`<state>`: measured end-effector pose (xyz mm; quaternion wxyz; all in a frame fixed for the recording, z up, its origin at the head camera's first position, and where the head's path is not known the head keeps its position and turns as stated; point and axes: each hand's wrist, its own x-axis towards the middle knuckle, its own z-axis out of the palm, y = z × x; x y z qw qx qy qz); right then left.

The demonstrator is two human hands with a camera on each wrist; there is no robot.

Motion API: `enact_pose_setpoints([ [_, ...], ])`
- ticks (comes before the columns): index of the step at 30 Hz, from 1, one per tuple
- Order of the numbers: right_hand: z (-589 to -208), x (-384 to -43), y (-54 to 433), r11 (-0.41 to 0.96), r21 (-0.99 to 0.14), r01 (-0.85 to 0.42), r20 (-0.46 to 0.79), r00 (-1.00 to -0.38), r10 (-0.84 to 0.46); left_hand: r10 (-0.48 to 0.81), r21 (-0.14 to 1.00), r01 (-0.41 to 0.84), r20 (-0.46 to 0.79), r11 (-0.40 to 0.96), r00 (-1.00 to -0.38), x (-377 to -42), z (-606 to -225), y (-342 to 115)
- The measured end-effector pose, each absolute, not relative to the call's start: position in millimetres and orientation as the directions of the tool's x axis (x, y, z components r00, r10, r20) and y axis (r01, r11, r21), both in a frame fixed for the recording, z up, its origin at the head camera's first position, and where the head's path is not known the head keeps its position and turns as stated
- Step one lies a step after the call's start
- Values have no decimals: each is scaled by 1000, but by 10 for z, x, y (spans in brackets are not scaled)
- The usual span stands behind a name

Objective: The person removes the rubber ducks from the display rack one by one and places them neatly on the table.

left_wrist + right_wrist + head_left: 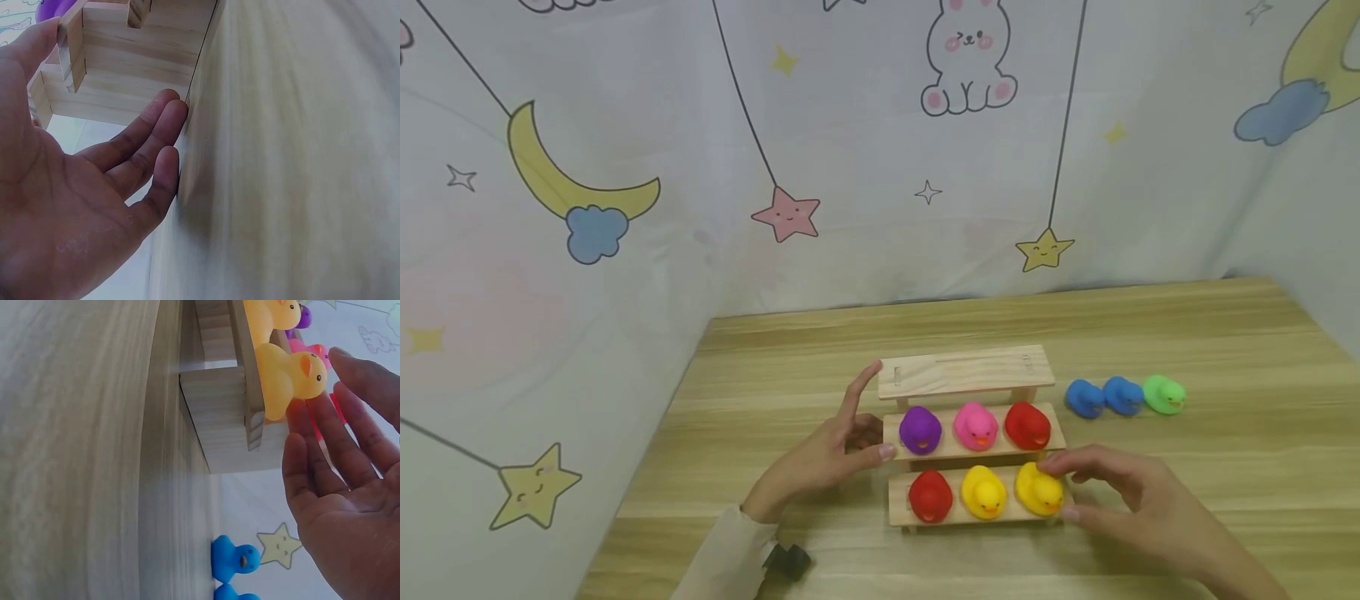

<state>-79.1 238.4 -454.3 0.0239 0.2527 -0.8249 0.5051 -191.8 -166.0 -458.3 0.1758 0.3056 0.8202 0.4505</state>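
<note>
A three-step wooden rack (966, 373) stands on the table. Its bottom step holds a red duck (930, 497), a yellow duck (983, 493) and, at the right end, another yellow duck (1039, 490). Purple (920, 431), pink (976, 427) and red (1028, 426) toy ducks sit on the middle step. My left hand (820, 454) is at the rack's left side, thumb at a step's end and fingers extended. Around the right-end yellow duck, my right hand (1138, 500) has its fingers loosely spread; in the right wrist view the thumb (365, 381) is apart from the duck.
Two blue ducks (1085, 399) (1123, 396) and a green duck (1164, 395) stand in a row on the table, right of the rack. Behind the wooden table (790, 350) hangs a white cloth (865, 150) printed with stars, moons and a bunny.
</note>
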Motion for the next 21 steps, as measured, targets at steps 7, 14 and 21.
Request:
enact_pose_setpoints([
  [7, -4591, -786, 2338, 340, -802, -491, 347, -846, -404, 656, 842, 342, -19, 418, -755, -1910, -4580, -1664],
  [14, -4625, -778, 2289, 307, -823, -479, 348, -850, -395, 658, 846, 343, -13, 409, -753, -1911, -4571, -1670],
  [21, -4580, -757, 2259, 331, -821, -465, 340, -865, -369, 661, 847, 345, -9, 404, -751, -1907, -4571, -1667],
])
